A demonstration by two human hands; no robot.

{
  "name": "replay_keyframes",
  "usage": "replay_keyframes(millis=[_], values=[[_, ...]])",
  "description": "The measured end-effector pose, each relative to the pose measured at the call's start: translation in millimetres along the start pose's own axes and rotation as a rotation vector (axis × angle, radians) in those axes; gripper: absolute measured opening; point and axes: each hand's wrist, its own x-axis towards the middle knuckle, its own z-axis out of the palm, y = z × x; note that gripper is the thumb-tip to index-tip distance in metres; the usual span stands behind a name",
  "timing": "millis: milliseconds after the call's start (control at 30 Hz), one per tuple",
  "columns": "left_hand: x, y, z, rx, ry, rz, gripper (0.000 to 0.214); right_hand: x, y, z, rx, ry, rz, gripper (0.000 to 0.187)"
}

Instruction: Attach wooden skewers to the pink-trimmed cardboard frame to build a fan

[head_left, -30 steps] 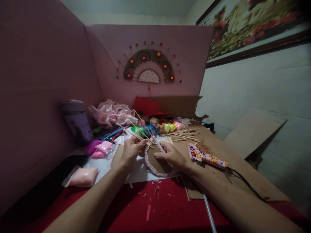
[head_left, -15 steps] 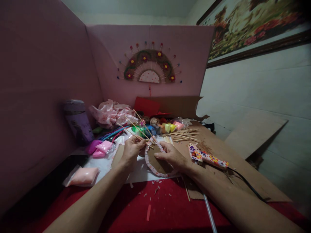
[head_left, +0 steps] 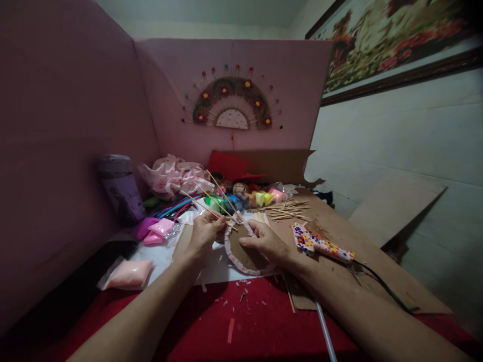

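My right hand (head_left: 268, 243) grips a rounded cardboard piece (head_left: 241, 254) by its right side, thumb lying on the brown face. Pinkish-white patterned fabric wraps the edge of this piece. Three thin wooden sticks (head_left: 221, 187) fan up and away from its upper left part. My left hand (head_left: 207, 232) is closed at the lower end of the leftmost stick (head_left: 196, 201), its fingertips by the fabric edge. Whether the sticks are fixed to the cardboard, I cannot tell. A flower-patterned glue gun (head_left: 320, 244) with a black cord lies right of my right hand.
Loose sticks (head_left: 289, 208) lie in a pile behind my right hand. Clay packets (head_left: 130, 274), a purple tumbler (head_left: 121, 191) and crumpled pink fabric (head_left: 171, 173) stand left. A decorated fan (head_left: 232, 103) hangs on the pink panel. A clear glue stick (head_left: 325, 329) lies near the front edge.
Almost nothing differs. Both hands keep the same hold, and the cardboard piece has shifted only very slightly.
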Motion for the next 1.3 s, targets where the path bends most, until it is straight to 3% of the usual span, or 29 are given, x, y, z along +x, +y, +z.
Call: replay_keyframes(millis=[1300], values=[[-0.5,0.6,0.6,0.0,0.031,-0.017,0.026,1.3,3.2,-1.1,-0.034,-0.005,0.0,0.029]])
